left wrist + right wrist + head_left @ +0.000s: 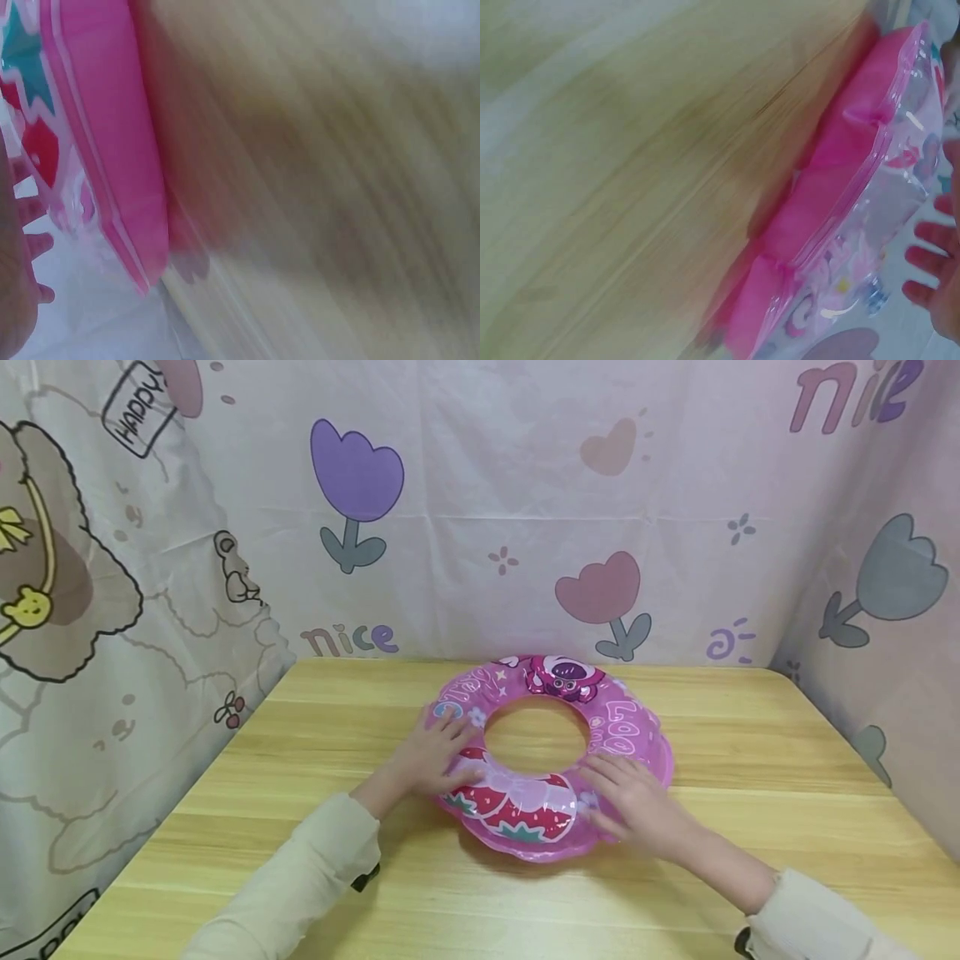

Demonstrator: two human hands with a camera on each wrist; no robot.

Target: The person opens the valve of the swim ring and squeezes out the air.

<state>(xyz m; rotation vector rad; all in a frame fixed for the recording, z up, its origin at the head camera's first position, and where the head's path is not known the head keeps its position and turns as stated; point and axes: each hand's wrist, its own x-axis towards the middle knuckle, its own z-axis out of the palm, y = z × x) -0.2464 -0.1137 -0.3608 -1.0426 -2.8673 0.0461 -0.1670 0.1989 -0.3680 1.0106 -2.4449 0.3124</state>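
A pink inflatable swim ring [525, 810] lies on the wooden table [360, 710], printed with strawberries, a bear face and white lettering. My left hand [435, 756] rests on the ring's left side with its fingers spread and straight. On the right side, my right hand [630, 797] lies over the ring with fingers extended. Both wrist views show the ring's pink side wall [112, 135] near the tabletop. A clear valve [876, 294] stands out from the ring in the right wrist view.
Behind the table hangs a pale cloth [480, 485] printed with tulips, hearts and words. More printed cloth [150, 710] covers the left side, and a similar sheet [862, 693] closes off the right.
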